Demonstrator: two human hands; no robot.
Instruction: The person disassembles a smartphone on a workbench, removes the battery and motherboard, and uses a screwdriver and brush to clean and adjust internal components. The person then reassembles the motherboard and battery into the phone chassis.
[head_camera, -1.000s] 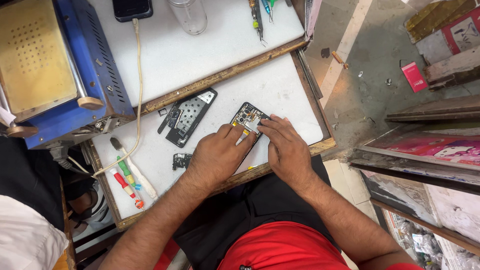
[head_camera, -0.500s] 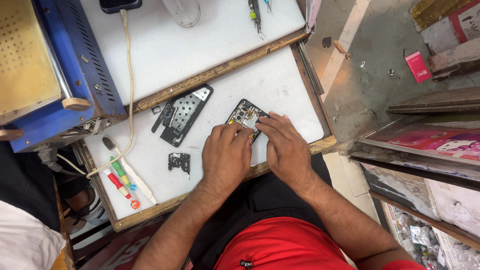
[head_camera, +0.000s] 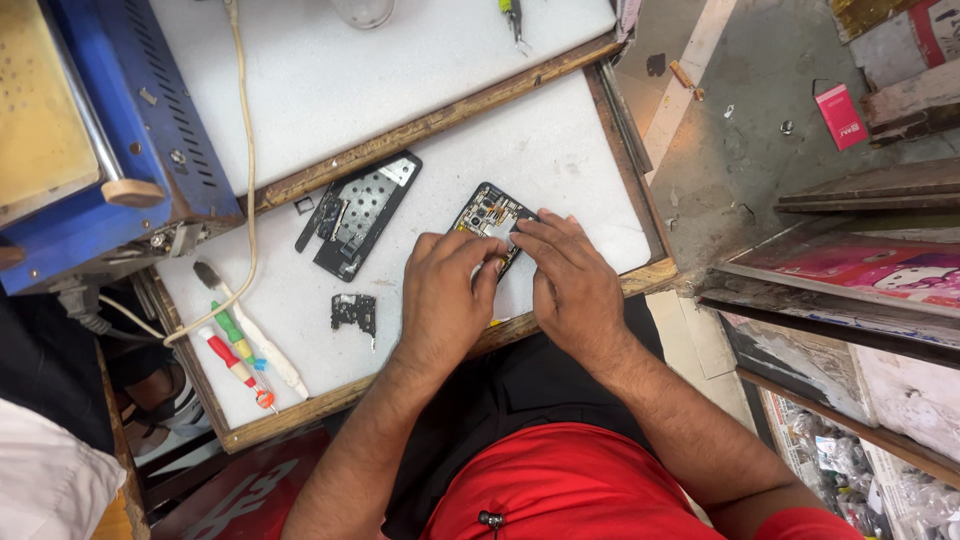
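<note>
Your one camera sits on your head and looks steeply down, close over the white worktop, your lap at the bottom edge, floor at right.

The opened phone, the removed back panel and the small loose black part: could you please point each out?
opened phone (head_camera: 488, 212), head view, exposed circuit end.
back panel (head_camera: 362, 212), head view, its perforated metal middle.
small loose black part (head_camera: 354, 311), head view, its centre.

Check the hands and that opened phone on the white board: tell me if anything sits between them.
Nothing visible does. The left hand and right hand both already rest on the opened phone, fingertips on its exposed inside. The black back cover and the small black part lie off to the left, apart from them.
</note>
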